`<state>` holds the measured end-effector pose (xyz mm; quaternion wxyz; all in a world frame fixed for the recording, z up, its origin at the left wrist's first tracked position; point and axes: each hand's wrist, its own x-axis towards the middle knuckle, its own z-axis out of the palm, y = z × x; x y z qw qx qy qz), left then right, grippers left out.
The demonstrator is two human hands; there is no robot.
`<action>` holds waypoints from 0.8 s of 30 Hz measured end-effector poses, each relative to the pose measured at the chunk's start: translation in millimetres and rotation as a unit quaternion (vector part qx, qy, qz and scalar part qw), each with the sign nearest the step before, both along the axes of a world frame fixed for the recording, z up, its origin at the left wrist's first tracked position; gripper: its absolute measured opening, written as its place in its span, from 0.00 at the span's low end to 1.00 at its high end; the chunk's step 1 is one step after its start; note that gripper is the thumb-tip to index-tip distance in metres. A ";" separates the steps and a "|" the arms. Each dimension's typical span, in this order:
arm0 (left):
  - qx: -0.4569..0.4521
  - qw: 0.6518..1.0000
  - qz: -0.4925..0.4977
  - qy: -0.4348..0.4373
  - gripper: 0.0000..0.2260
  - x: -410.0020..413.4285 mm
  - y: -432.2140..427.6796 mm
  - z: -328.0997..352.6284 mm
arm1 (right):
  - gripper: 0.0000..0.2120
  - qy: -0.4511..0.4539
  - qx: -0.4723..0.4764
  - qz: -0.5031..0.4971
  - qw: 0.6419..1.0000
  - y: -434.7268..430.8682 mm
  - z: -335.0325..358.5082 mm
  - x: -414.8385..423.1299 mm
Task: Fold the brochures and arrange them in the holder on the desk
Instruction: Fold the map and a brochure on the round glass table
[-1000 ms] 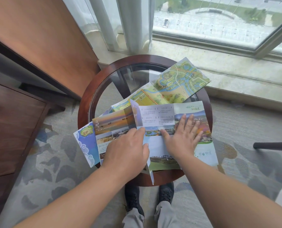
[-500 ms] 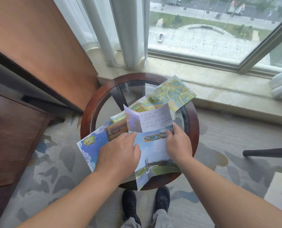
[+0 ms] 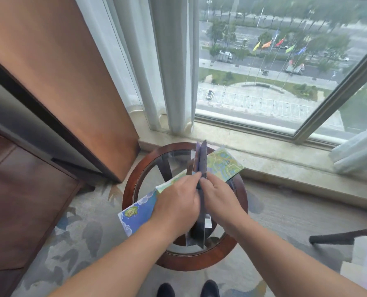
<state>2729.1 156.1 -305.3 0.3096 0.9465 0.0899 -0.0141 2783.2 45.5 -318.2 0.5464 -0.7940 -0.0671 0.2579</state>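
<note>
A folded brochure (image 3: 201,159) stands on edge above the round glass-topped table (image 3: 199,261), its panels pressed together and seen edge-on. My left hand (image 3: 176,207) and my right hand (image 3: 220,198) pinch it between them from either side. Beneath them a map brochure (image 3: 224,162) lies unfolded across the table, its blue cartoon end (image 3: 136,215) hanging over the left rim. No brochure holder is visible.
A wooden cabinet panel (image 3: 60,86) stands to the left, a white curtain (image 3: 174,61) and a large window behind the table. A stone sill (image 3: 285,155) runs along the back. A dark chair leg (image 3: 345,236) and pale furniture sit at right. My shoes (image 3: 186,289) are below.
The brochure that lay flat under my hands has been folded up and lifted on edge between both hands. The camera view has tilted up toward the window.
</note>
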 end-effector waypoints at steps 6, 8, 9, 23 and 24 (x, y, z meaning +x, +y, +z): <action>-0.037 0.999 0.012 -0.008 0.27 -10.4 -0.3 5.5 | 0.18 0.157 0.134 -0.014 0.978 1.4 11.7 -9.6; -0.026 0.999 0.037 -0.011 0.28 -12.6 0.2 1.2 | 0.16 0.172 0.141 -0.011 0.975 0.8 10.0 -11.4; -0.022 0.998 0.055 -0.013 0.27 -14.1 0.3 -0.6 | 0.14 0.179 0.145 -0.018 0.973 0.1 9.0 -11.5; -0.078 0.992 0.010 -0.102 0.26 -37.8 -10.2 19.5 | 0.30 0.325 0.294 -0.021 0.899 -38.5 -35.2 7.2; -0.070 0.992 0.010 -0.104 0.26 -38.1 -10.5 19.2 | 0.31 0.338 0.309 -0.032 0.888 -39.4 -35.2 7.8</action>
